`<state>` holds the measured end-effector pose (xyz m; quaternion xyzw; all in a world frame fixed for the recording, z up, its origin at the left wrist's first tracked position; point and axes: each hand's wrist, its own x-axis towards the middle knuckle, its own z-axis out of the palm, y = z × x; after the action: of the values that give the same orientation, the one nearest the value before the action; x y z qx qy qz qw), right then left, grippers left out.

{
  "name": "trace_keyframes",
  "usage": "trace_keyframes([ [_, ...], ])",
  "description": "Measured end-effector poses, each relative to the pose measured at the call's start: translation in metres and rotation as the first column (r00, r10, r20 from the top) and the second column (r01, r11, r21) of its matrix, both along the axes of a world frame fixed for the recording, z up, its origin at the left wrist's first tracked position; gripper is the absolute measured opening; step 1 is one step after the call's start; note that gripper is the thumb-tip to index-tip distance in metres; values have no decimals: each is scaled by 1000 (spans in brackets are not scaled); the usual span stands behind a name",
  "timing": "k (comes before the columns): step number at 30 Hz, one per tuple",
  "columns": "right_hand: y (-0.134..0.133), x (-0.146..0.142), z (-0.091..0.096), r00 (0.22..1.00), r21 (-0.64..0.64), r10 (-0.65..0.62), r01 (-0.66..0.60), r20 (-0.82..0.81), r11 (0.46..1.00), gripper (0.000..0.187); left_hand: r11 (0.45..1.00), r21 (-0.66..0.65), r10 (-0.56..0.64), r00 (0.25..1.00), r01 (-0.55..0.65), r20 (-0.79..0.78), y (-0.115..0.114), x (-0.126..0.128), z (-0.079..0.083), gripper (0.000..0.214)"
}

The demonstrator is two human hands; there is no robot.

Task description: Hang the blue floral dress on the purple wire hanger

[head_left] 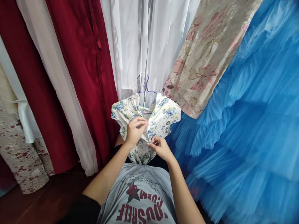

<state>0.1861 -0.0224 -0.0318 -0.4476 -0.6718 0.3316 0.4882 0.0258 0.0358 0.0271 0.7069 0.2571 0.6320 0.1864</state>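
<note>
A white dress (167, 113) with blue flowers and short sleeves rests over my lap, its neckline facing away from me. Inside its shoulders is a purple wire hanger (147, 90), the hook pointing up. With fingers pinched, my left hand (135, 130) grips the edge of the front opening near the neckline. Lower on the same opening, my right hand (161, 148) pinches the other edge between thumb and finger. Some of the fabric under my hands is hidden, and any small fastener between the fingertips is too small to make out.
Dark red gowns (77, 62) hang to the left, beside a pale sheer fabric (58, 68). White drapes (128, 40) hang ahead. A beige floral garment (198, 62) and a ruffled blue tulle gown (252, 133) crowd the right side. Dark floor tiles (51, 199) show at lower left.
</note>
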Motion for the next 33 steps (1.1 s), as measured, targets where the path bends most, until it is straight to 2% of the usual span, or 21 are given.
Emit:
trace_keyframes([
  [4, -3, 6, 9, 991, -94, 127, -123, 33, 988, 32, 986, 124, 110, 994, -108, -17, 42, 0, 70, 7],
  [6, -4, 9, 14, 984, -125, 173, -167, 41, 978, 33, 981, 157, 118, 993, -113, -25, 62, 3, 99, 7],
  [8, -4, 13, 15, 972, -171, 226, -213, 61, 962, 35, 986, 147, 73, 997, -74, 18, 78, 6, 120, 5],
  [10, -5, 16, 13, 960, -222, 268, -245, 81, 944, 37, 996, 93, 3, 999, -7, 52, 88, 8, 131, 4],
  [13, -7, 20, 7, 956, -250, 254, -212, 149, 945, 37, 995, 18, -99, 995, 100, -24, 91, 8, 129, 8],
  [16, -2, 22, 15, 974, -175, 166, -138, 156, 975, 35, 993, 46, -98, 983, 106, -152, 81, 3, 121, 11],
  [18, 9, 22, 35, 993, -84, 102, -96, 63, 992, 37, 993, 77, -75, 974, 93, -212, 73, -2, 119, 13],
  [21, 38, 14, 79, 995, 58, 49, -44, -86, 997, 40, 988, 85, -100, 949, 131, -300, 65, -10, 123, 19],
  [24, 74, -1, 118, 979, 208, 12, 31, -202, 978, 44, 980, 98, -124, 915, 174, -385, 62, -15, 127, 25],
  [26, 92, -12, 132, 965, 281, 11, 65, -262, 957, 45, 976, 119, -120, 904, 184, -411, 61, -17, 126, 27],
  [29, 107, -25, 134, 948, 345, 9, 107, -318, 933, 44, 979, 134, -97, 925, 156, -367, 60, -17, 120, 30],
  [33, 113, -29, 121, 958, 361, -97, 193, -269, 912, 37, 981, 181, -32, 972, 76, -232, 59, -16, 121, 20],
])
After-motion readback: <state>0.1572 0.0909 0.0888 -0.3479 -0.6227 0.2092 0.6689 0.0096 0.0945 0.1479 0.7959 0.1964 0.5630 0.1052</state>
